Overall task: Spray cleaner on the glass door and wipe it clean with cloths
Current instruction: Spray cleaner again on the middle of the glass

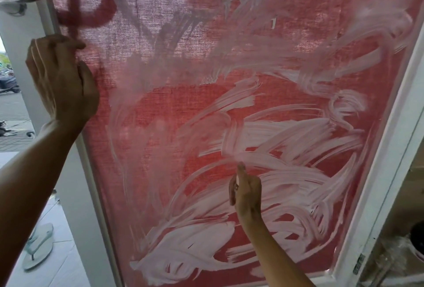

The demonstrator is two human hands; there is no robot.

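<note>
My left hand (62,82) grips the door frame (75,172), my right hand (246,191) clamps the spray bottle (238,177): best mist the bare patches of glass (174,112) evenly.

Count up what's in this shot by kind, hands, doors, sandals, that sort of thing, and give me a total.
Hands: 2, left hand gripping the door's edge, right hand holding a small spray bottle
Glass doors: 1, glass door smeared with white cleaner
Spray bottles: 1
Sandals: 2, pale sandals on the floor
Total: 6
</note>
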